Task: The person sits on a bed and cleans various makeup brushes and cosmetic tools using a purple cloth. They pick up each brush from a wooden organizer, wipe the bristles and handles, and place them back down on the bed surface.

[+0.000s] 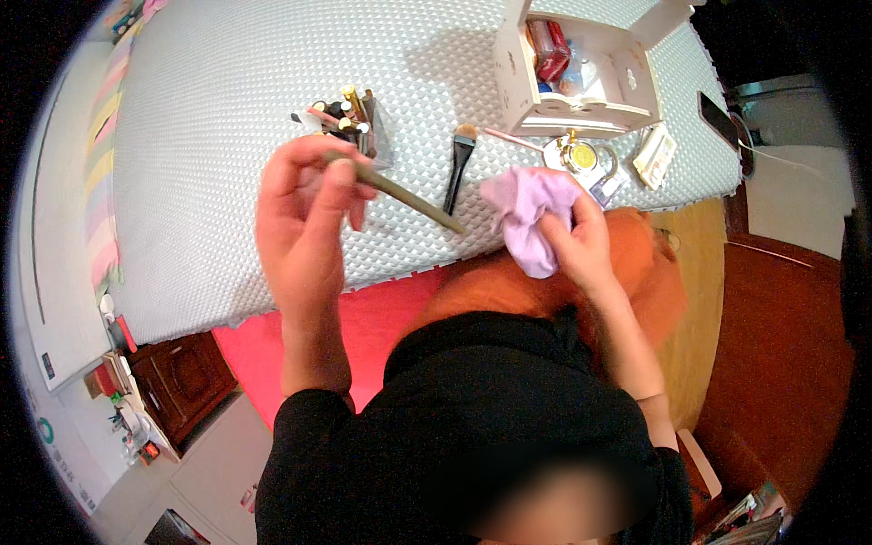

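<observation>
My left hand [313, 204] pinches a slim olive-brown stick [413, 200], whose tapered end points down to the right. Its other end is hidden by my fingers, so its exact kind cannot be made out. A crumpled lilac cloth [531, 213] is gripped in my right hand [581, 241], apart from the stick. Between and beyond my hands a black-handled makeup brush [460, 162] with tan bristles lies on the quilted cover. Just past my left hand stands a clear holder [381, 136] packed with several cosmetic tubes [350, 111].
A cream box [581, 118] with its lid up holds red and clear packets [549, 50]. In front of it lie a round gold-and-white compact [579, 154], a thin pink stick [513, 139] and a small pale packet [654, 156]. A phone [718, 118] rests at the bed's right edge.
</observation>
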Available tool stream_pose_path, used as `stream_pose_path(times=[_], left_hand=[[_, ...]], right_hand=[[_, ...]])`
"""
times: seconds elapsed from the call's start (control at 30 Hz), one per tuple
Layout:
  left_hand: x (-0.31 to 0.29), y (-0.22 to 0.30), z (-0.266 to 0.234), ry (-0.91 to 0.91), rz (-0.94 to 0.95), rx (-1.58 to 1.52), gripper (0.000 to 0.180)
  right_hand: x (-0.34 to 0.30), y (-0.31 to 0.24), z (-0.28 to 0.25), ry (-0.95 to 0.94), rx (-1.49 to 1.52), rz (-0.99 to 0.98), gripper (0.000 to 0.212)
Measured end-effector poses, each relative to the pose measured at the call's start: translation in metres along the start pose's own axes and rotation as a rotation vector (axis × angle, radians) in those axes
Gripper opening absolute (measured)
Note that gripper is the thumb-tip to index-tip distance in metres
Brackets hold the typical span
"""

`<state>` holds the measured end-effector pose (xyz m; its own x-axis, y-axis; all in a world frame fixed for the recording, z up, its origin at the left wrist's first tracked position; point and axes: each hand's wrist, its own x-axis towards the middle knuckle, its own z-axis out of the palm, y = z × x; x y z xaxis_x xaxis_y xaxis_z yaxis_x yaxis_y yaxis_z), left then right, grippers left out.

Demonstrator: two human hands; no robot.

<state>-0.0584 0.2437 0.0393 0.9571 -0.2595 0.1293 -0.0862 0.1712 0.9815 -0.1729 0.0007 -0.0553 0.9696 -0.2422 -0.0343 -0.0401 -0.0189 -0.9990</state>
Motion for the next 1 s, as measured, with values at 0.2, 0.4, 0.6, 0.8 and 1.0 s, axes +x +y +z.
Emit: stream_pose_path(times=[0.2,0.4,0.6,0.8,1.0], left_hand=[[-0.017,-0.044,0.041,-0.208,-0.227,-0.163,0.013],[-0.022,-0.058,0.053,-0.186,-0.219,-0.113,0.014],[-0.016,-0.056,0.051,-0.136,-0.278,-0.123,0.012],[0.002,-0.054,0.047,-0.046,-0.239,-0.243,0.014],[-0.004,-0.055,0.048,-0.197,-0.388,-0.214,0.018]], right_hand=[[0.014,-0.053,0.025,-0.174,0.258,0.192,0.045],[0.016,-0.04,0.036,-0.104,-0.15,0.027,0.055],[0.003,-0.034,0.039,-0.128,-0.141,0.075,0.048],[-0.011,-0.027,0.029,-0.174,-0.086,0.174,0.043],[-0.016,-0.029,0.027,-0.154,0.066,0.241,0.039]])
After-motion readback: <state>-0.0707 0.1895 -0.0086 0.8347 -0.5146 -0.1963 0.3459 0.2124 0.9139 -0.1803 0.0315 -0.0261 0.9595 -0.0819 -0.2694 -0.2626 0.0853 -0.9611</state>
